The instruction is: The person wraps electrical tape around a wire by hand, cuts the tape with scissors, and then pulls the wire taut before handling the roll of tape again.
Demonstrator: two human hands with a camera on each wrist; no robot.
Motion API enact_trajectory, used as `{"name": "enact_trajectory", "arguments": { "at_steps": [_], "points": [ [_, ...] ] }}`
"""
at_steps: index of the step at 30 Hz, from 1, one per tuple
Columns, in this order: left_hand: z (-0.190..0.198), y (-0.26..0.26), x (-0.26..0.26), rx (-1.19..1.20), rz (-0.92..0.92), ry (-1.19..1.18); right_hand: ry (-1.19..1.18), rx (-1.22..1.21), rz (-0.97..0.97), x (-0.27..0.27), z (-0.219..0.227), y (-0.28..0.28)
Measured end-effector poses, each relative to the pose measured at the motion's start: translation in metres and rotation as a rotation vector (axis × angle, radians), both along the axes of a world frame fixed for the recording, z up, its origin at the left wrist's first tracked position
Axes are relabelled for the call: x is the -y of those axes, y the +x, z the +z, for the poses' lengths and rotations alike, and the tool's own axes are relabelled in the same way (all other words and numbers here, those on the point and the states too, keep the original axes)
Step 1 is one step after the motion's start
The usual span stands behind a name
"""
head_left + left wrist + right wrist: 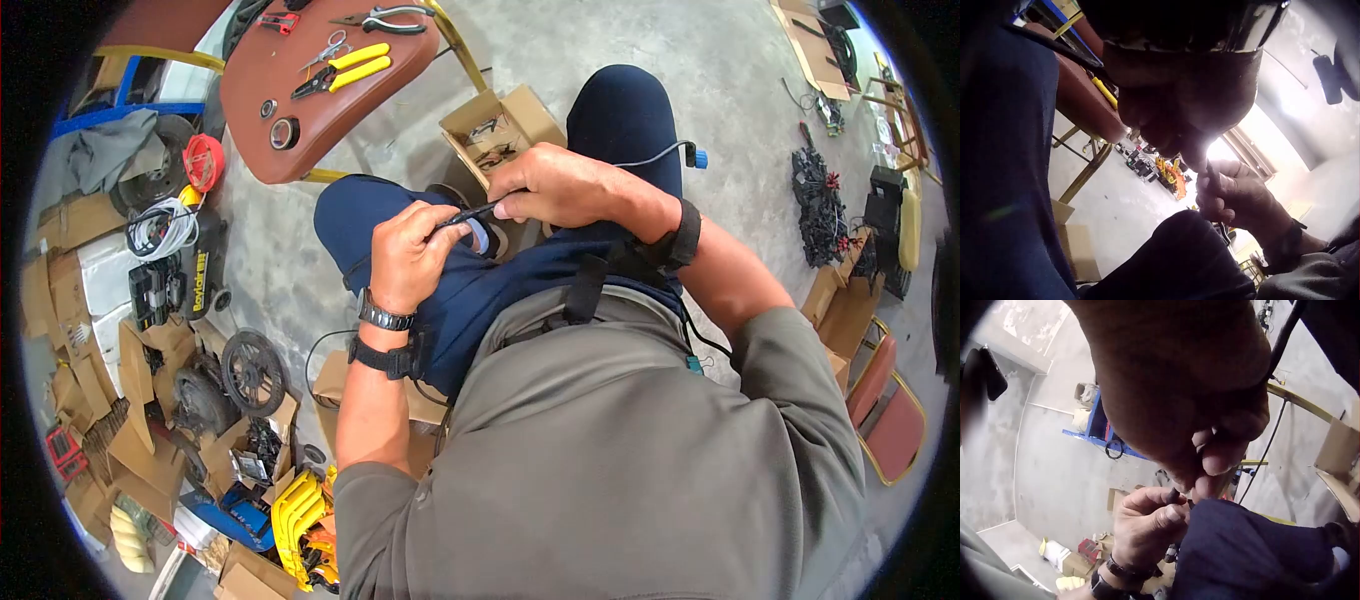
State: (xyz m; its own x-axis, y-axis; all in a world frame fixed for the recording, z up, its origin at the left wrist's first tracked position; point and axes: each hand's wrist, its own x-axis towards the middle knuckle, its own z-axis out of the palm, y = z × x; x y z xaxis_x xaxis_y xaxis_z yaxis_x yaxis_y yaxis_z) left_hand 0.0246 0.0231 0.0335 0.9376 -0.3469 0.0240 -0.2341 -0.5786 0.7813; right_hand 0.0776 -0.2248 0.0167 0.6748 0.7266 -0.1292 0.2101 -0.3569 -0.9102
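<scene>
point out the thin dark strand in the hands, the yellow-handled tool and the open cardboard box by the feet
Thin dark strand (471,213), head view, on its exposed stretch
Yellow-handled tool (359,75), head view, on one handle
Open cardboard box (534,114), head view, on its right flap

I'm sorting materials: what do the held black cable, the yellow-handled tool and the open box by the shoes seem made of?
Black cable: probably rubber or plastic outside, being dark and slender; finish unclear.
Yellow-handled tool: bright, smooth grips, likely plastic; dark head, apparently metal.
Open box: matte brown, likely cardboard, with thin flaps.
</scene>
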Motion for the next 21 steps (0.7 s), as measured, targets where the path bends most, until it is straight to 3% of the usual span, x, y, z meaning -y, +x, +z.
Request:
{"name": "enact_trajectory", "arguments": {
  "at_steps": [3, 16, 21],
  "points": [
    [-0.001, 0.003, 0.002, -0.007, -0.005, -0.001, -0.023, -0.146, 0.032, 0.002, 0.004, 0.005],
    [-0.007, 0.004, -0.002, -0.103, -0.011, -0.125, -0.097, -0.316, 0.1, 0.003, 0.012, 0.015],
    [-0.01, 0.005, -0.011, -0.435, 0.04, -0.224, -0.084, -0.322, 0.118, 0.004, 0.009, 0.014]
  ]
}}
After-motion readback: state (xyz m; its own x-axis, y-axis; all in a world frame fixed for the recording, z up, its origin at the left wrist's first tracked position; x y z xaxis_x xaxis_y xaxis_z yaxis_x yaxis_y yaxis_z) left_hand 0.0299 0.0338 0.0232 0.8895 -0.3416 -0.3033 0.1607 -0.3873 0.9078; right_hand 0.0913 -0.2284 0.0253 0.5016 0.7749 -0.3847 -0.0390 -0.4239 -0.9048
